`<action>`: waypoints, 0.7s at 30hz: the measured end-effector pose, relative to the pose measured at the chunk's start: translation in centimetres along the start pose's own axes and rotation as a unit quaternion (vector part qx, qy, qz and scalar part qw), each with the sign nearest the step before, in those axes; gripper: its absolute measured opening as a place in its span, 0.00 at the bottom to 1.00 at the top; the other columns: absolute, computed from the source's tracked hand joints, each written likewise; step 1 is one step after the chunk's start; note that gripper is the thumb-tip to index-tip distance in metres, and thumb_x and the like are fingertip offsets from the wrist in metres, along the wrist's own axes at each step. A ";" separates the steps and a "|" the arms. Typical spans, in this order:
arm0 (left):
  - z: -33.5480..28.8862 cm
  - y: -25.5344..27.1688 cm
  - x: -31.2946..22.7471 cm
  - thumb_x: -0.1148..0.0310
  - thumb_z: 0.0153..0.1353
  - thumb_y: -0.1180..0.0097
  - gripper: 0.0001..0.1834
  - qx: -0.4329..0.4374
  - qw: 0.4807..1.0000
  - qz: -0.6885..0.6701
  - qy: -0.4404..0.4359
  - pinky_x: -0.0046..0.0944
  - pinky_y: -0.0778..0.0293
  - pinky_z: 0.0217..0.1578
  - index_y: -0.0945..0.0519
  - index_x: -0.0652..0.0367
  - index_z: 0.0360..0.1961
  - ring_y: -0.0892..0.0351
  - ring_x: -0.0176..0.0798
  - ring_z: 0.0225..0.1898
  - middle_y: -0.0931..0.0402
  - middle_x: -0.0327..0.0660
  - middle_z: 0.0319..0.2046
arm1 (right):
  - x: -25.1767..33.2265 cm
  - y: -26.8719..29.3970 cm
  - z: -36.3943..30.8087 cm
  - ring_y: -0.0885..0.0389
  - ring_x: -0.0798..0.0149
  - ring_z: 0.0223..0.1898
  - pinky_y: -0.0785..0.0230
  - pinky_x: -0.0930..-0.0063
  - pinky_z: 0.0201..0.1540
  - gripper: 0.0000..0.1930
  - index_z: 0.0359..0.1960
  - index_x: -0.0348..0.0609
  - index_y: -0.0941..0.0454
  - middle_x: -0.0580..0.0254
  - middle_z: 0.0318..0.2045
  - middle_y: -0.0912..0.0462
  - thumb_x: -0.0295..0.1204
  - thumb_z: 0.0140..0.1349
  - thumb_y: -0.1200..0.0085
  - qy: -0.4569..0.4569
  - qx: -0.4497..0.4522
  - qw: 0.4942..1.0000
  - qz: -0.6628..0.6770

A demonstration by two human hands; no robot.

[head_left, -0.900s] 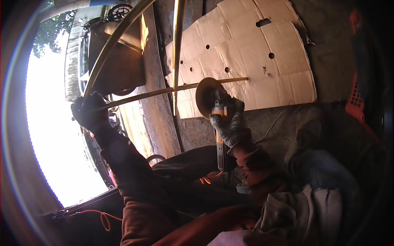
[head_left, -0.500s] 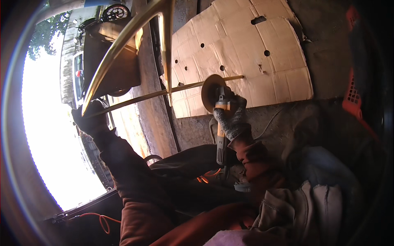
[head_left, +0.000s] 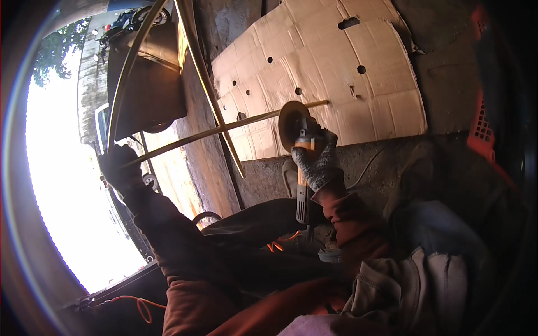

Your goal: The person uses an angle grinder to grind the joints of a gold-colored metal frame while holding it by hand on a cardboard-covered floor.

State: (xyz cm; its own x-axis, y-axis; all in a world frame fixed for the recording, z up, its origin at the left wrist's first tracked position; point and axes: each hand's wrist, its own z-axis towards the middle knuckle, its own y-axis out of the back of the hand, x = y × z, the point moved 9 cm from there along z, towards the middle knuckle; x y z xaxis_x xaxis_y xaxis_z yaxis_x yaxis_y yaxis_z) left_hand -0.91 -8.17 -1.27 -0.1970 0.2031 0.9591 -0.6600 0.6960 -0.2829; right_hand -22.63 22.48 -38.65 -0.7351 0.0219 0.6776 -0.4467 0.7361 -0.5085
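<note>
My gloved right hand (head_left: 319, 162) is closed around an orange and grey angle grinder (head_left: 302, 196). The grinder's round brown disc (head_left: 291, 123) lies against a long brass-coloured metal frame (head_left: 196, 136), at the straight bar near its right end. At the far left my left hand (head_left: 122, 165), dark against the bright light, grips the frame where the bar meets a curved piece. Another straight bar crosses the long one and its lower end points toward my knee. The frame's top runs out of view.
Flattened cardboard (head_left: 330, 67) with several holes lies on the floor beyond the grinder. A red plastic crate (head_left: 482, 129) is at the right. A dark brown box-like object (head_left: 145, 84) and a motorcycle wheel (head_left: 154, 17) are at the upper left. An orange cord (head_left: 143, 308) lies lower left.
The frame has turned in my left hand: the crossing bar's lower end has swung down and right, and the curved piece has shifted left. The grinder has barely moved.
</note>
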 end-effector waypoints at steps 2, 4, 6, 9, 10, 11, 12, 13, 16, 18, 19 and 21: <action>1.8 5.3 -0.1 0.66 0.60 0.44 0.12 -0.004 0.994 -0.103 0.026 0.41 0.30 0.32 0.21 0.47 0.18 0.23 0.38 0.25 0.23 0.34 0.24 | -1.4 1.7 1.2 0.22 0.66 0.43 0.23 0.70 0.43 0.33 0.57 0.44 0.44 0.58 0.45 0.25 0.25 0.55 0.34 -0.004 -0.016 0.998 -0.057; 0.7 3.6 0.8 0.65 0.60 0.44 0.12 -0.015 0.987 -0.151 0.052 0.41 0.30 0.32 0.21 0.47 0.19 0.23 0.38 0.25 0.23 0.34 0.24 | -0.1 -1.3 -0.1 0.22 0.64 0.43 0.23 0.67 0.42 0.33 0.57 0.44 0.44 0.57 0.46 0.24 0.26 0.55 0.34 0.046 0.038 0.991 -0.121; -0.4 1.9 0.9 0.64 0.61 0.45 0.12 -0.008 0.988 -0.147 0.053 0.41 0.30 0.32 0.21 0.47 0.19 0.23 0.38 0.25 0.23 0.34 0.24 | 3.0 -4.6 -2.9 0.20 0.50 0.47 0.26 0.59 0.51 0.34 0.61 0.41 0.46 0.49 0.51 0.23 0.35 0.59 0.37 -0.002 0.123 0.956 -0.267; 1.5 4.5 0.6 0.64 0.62 0.46 0.12 -0.012 0.994 -0.106 0.022 0.42 0.30 0.33 0.21 0.47 0.20 0.22 0.38 0.26 0.23 0.34 0.23 | 3.0 -6.7 -4.0 0.21 0.46 0.47 0.27 0.59 0.52 0.33 0.61 0.40 0.43 0.47 0.49 0.24 0.37 0.59 0.38 0.195 0.126 0.907 -0.351; 1.5 4.4 1.1 0.65 0.62 0.47 0.12 -0.020 0.994 -0.108 0.018 0.42 0.30 0.33 0.21 0.48 0.20 0.22 0.38 0.26 0.23 0.34 0.23 | 4.1 -5.7 -4.2 0.21 0.48 0.46 0.26 0.59 0.51 0.33 0.60 0.40 0.42 0.48 0.49 0.24 0.36 0.58 0.37 0.209 0.100 0.910 -0.343; 1.6 4.5 0.5 0.65 0.62 0.47 0.12 -0.019 0.993 -0.116 0.019 0.42 0.30 0.33 0.21 0.48 0.20 0.22 0.38 0.27 0.23 0.34 0.23 | 5.4 -4.5 -4.0 0.21 0.50 0.46 0.26 0.60 0.50 0.33 0.59 0.40 0.41 0.48 0.48 0.24 0.35 0.57 0.36 0.222 0.068 0.909 -0.345; 1.8 4.6 -0.1 0.65 0.62 0.47 0.12 -0.019 0.992 -0.123 0.020 0.42 0.30 0.34 0.21 0.48 0.21 0.22 0.38 0.27 0.23 0.35 0.23 | 4.1 -2.5 -2.8 0.21 0.52 0.45 0.25 0.61 0.50 0.33 0.59 0.41 0.41 0.50 0.47 0.24 0.33 0.56 0.35 0.149 0.039 0.952 -0.266; 2.0 4.6 -0.7 0.65 0.62 0.47 0.12 -0.009 0.992 -0.126 0.026 0.42 0.30 0.34 0.21 0.48 0.21 0.22 0.39 0.27 0.23 0.35 0.23 | 2.4 -0.3 -1.5 0.21 0.55 0.45 0.25 0.62 0.49 0.33 0.59 0.41 0.41 0.51 0.47 0.24 0.32 0.55 0.34 0.076 0.008 0.980 -0.182; -0.1 3.3 -0.2 0.64 0.62 0.48 0.11 0.000 0.994 -0.100 0.033 0.42 0.30 0.35 0.21 0.48 0.22 0.22 0.39 0.28 0.24 0.35 0.22 | -0.2 2.3 1.1 0.22 0.62 0.43 0.24 0.66 0.47 0.35 0.58 0.41 0.42 0.55 0.45 0.25 0.27 0.52 0.32 -0.054 -0.018 0.992 -0.114; 0.3 1.8 -0.4 0.64 0.62 0.48 0.09 0.011 0.999 -0.026 0.023 0.41 0.29 0.36 0.21 0.51 0.25 0.22 0.39 0.28 0.25 0.36 0.24 | 1.2 1.8 0.7 0.21 0.58 0.45 0.25 0.63 0.48 0.36 0.59 0.41 0.43 0.51 0.48 0.25 0.30 0.54 0.33 -0.026 0.016 0.988 -0.154; 0.0 0.3 -1.4 0.65 0.63 0.48 0.09 0.032 0.998 0.047 0.009 0.41 0.28 0.37 0.21 0.53 0.27 0.22 0.38 0.29 0.24 0.37 0.26 | 1.5 0.6 0.2 0.20 0.55 0.46 0.25 0.62 0.49 0.36 0.60 0.41 0.44 0.49 0.49 0.24 0.32 0.54 0.33 -0.014 0.034 0.983 -0.180; -3.1 -7.4 -0.6 0.66 0.64 0.49 0.09 0.062 0.939 0.337 -0.018 0.41 0.27 0.39 0.20 0.57 0.30 0.21 0.38 0.30 0.23 0.40 0.29 | 2.8 -3.3 -1.9 0.19 0.46 0.47 0.26 0.57 0.50 0.39 0.61 0.43 0.46 0.46 0.49 0.22 0.39 0.55 0.34 0.065 0.084 0.971 -0.214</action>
State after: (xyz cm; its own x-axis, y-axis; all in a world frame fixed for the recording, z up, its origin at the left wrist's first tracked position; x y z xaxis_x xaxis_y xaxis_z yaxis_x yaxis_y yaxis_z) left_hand 6.28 -11.31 0.28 -0.6243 0.5434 0.5613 -0.4552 0.3309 -0.8266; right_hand -22.23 21.43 -34.07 -0.3984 -0.1675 0.9018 -0.7816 0.5765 -0.2382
